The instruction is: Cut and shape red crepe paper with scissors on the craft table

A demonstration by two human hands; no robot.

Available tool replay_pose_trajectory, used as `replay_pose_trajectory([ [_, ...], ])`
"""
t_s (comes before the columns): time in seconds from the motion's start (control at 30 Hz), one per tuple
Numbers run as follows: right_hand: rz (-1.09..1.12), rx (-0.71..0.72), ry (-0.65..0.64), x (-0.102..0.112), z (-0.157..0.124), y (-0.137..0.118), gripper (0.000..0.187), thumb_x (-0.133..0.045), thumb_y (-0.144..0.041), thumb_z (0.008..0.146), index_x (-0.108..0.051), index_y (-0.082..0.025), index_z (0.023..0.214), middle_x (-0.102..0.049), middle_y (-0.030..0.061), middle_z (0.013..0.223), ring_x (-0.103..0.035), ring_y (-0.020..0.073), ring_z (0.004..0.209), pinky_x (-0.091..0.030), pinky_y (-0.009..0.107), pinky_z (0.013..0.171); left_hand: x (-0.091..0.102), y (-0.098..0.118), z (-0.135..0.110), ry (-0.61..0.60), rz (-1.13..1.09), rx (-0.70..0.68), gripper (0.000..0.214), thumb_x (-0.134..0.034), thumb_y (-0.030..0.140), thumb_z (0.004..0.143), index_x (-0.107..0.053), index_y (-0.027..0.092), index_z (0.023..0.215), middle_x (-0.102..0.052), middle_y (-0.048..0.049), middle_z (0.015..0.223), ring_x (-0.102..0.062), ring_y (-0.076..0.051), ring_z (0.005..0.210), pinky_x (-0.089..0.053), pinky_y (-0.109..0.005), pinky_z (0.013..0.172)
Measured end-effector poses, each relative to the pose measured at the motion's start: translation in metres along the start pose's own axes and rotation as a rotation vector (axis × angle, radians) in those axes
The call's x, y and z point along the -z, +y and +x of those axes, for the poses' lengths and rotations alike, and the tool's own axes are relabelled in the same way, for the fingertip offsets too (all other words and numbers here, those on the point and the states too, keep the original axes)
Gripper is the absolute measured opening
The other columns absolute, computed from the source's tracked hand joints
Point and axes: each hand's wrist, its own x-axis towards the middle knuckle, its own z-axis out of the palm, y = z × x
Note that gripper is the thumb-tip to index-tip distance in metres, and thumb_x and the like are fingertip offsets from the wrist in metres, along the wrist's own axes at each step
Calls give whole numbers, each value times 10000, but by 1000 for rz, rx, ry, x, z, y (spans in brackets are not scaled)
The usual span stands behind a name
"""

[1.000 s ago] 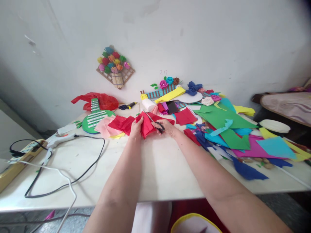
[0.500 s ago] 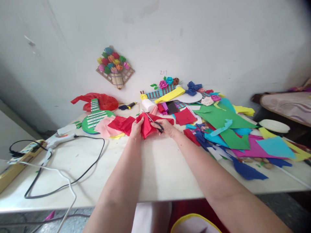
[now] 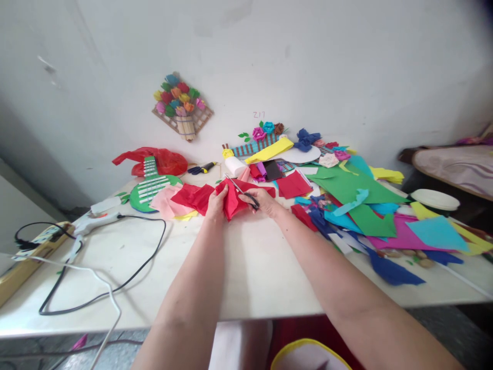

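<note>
My left hand is closed on a piece of red crepe paper, which hangs in loose folds between my two hands. Scissors with black handles are gripped in my right hand. Their blades point up and to the left, lying across the red paper's upper part. More red paper spreads to the left of my left hand, over a pale pink sheet. Just beyond my hands lies a white roll.
A green guitar-shaped craft and a glue gun with a looping black cord lie to the left. Coloured paper sheets heap up on the right, beside a white bowl. A power strip sits at the left edge.
Almost nothing differs. Both hands, the red paper and the scissors stay in about the same place.
</note>
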Motion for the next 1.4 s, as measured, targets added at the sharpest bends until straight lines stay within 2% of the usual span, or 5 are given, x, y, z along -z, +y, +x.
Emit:
replay_pose_trajectory([
  [0.27,-30,17,25,-1,2,2,308,-656,-396,633,-485,-145,581,-439,-66,435,-366,30,333,-298,164,324,2,-1,2,8,10,-19,303,-724,300,592,-603,119,803,-661,-72,744,-627,-171,665,-496,-310,696],
  [0.53,-4,-1,12,-2,2,2,253,-652,-353,642,-538,-139,713,-467,-64,439,-390,42,332,-310,163,323,1,1,2,32,-1,-11,290,-731,284,584,-605,118,786,-657,-62,725,-622,-163,637,-497,-309,677],
  [0.87,6,-33,10,0,-2,-2,291,-614,-422,670,-520,-147,682,-476,-63,430,-401,47,329,-327,160,317,1,-2,1,-43,12,36,290,-723,264,599,-616,111,821,-659,-73,744,-626,-164,643,-503,-322,712],
  [1.13,-16,-24,35,2,-1,-1,329,-608,-454,678,-490,-152,624,-480,-52,425,-403,52,323,-314,174,316,-1,-1,-1,-37,49,55,307,-728,276,593,-622,111,829,-662,-78,742,-628,-174,649,-514,-322,690],
  [1.4,-10,-31,47,1,-2,-3,287,-619,-414,668,-521,-143,655,-467,-57,424,-384,49,326,-309,172,317,-2,0,-3,-29,45,58,285,-728,271,597,-627,113,811,-662,-81,750,-624,-171,649,-516,-309,672],
])
